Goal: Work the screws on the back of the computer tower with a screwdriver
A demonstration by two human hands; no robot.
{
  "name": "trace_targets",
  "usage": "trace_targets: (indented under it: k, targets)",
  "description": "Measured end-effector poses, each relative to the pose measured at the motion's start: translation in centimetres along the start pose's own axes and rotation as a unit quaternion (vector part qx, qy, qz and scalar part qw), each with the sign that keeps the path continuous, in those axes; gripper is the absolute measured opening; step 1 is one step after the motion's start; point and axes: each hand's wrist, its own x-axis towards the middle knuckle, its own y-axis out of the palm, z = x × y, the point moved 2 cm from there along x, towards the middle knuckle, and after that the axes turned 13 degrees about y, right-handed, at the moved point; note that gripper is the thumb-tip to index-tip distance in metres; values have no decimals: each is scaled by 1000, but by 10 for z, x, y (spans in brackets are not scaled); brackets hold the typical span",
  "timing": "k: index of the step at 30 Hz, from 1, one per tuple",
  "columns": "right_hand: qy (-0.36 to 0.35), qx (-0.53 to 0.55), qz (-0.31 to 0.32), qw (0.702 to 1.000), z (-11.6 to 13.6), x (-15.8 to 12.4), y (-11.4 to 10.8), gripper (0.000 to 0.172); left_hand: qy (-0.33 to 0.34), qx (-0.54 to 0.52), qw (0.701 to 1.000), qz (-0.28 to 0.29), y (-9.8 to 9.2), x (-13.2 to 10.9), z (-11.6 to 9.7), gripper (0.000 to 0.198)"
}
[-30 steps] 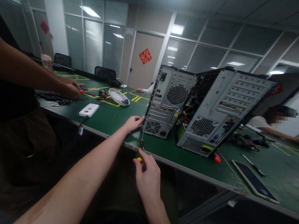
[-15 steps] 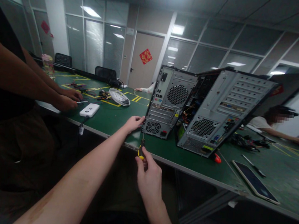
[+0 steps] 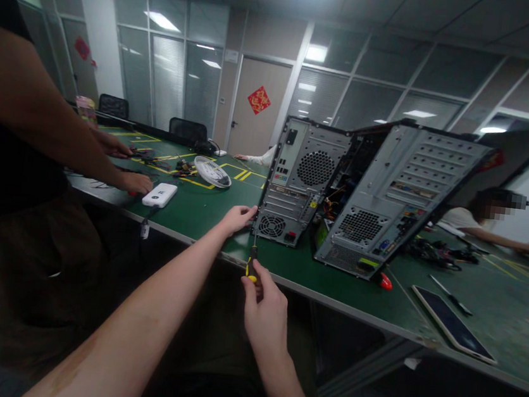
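A grey metal computer case point(image 3: 301, 193) stands upright on the green table, its rear panel with fan grilles and ports turned towards me. My left hand point(image 3: 237, 221) is at its lower left edge, fingers bent and pressed against the side; the fingertips are partly hidden. In my right hand point(image 3: 267, 307) is a screwdriver point(image 3: 252, 266) with a black and yellow handle, gripped by the end between thumb and fingers. Its thin shaft points up to the bottom left corner of the case; where the tip sits is too small to tell.
A second computer case point(image 3: 369, 204) leans close on the right. Beyond it lie a red-handled tool point(image 3: 385, 281), a tablet point(image 3: 453, 323), a knife-like tool point(image 3: 450, 295) and cables point(image 3: 437, 251). Leftwards are a white device point(image 3: 159, 195), a white basket point(image 3: 212, 172) and a co-worker's hands point(image 3: 135, 182).
My hands, the screwdriver and the case hold nearly the same place. The co-worker on the left has moved their hands apart, one reaching farther back over the table.
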Motion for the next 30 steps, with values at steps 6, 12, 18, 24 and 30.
trace_targets:
  k: [6,12,18,24,30]
  targets:
    - [-12,-23,7,1000,-1,-3,0,39,2,5,1000,1,0,-2,-2,64]
    - [53,4,6,999,2,0,-3,41,4,7,1000,-2,1,-4,-5,59]
    - [-4,-19,11,1000,1,-5,-2,39,9,7,1000,0,1,-5,-7,60]
    - [45,-15,7,999,3,-3,-2,35,7,8,1000,0,1,-5,-6,62]
    - [40,-4,8,999,2,-2,-1,34,5,2,1000,-3,2,-4,-5,62]
